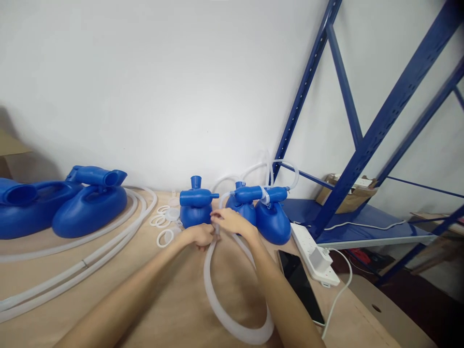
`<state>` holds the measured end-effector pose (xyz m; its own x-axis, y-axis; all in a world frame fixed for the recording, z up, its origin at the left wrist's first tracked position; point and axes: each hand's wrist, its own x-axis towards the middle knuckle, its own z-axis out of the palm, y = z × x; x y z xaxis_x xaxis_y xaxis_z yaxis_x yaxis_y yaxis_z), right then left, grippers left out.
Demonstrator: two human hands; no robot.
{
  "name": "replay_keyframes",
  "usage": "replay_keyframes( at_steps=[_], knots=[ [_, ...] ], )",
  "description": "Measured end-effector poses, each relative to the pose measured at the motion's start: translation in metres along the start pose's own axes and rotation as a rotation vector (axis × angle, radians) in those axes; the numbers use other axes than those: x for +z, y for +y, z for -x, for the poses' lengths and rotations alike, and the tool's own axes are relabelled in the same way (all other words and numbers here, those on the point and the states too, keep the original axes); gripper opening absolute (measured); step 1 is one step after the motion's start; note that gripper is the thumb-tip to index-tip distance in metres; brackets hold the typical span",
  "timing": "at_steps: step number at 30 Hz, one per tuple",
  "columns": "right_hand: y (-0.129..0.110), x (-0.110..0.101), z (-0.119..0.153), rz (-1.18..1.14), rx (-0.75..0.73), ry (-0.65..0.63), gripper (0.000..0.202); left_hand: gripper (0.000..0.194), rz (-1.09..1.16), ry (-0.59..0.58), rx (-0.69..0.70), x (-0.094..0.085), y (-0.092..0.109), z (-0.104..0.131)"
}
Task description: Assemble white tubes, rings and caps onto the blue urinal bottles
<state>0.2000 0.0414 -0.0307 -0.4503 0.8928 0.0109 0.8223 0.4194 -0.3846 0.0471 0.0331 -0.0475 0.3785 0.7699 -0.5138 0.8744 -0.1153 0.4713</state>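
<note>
A translucent white hose (pixel 221 309) loops down over the wooden table (pixel 170 299), its upper part between my two hands. My left hand (pixel 202 236) is closed round the hose near its top. Just above and to the right, my right hand (pixel 229 220) pinches the same hose with bent fingers. Right behind my hands stands a blue bottle (pixel 196 208) with a side spout pointing right. Two more blue bottles, one (pixel 273 223) at the right, stand beside it with hoses attached. White rings (pixel 166 238) lie to the left of my left hand.
Two large blue bottles (pixel 90 208) and long coiled hoses (pixel 83 265) lie at the left. On the right are a black phone (pixel 299 282), a white power strip (pixel 313 256) with a plugged-in charger, and a blue metal shelf (pixel 362 227) holding a cardboard box (pixel 344 195).
</note>
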Motion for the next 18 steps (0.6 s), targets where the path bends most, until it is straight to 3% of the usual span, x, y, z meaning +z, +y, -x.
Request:
replay_keyframes(
  at_steps=[4,8,11,14,18],
  knots=[
    [0.024,0.014,-0.002,0.038,-0.049,-0.201,0.036,0.057,-0.083,0.002,-0.079,-0.026,-0.015,0.011],
    [0.022,0.016,-0.001,0.084,-0.057,-0.249,0.043,0.072,-0.115,0.100,-0.208,-0.065,-0.057,0.023],
    [0.008,0.011,0.001,0.103,-0.047,-0.220,0.046,0.097,-0.108,0.179,-0.248,-0.087,-0.091,0.029],
    [-0.006,0.002,0.005,0.091,-0.013,-0.118,0.054,0.114,-0.104,0.260,-0.160,-0.092,-0.110,0.026],
    [-0.016,-0.011,0.012,0.041,0.051,-0.009,0.062,0.101,-0.104,0.336,0.052,-0.076,-0.112,0.013]
  ],
)
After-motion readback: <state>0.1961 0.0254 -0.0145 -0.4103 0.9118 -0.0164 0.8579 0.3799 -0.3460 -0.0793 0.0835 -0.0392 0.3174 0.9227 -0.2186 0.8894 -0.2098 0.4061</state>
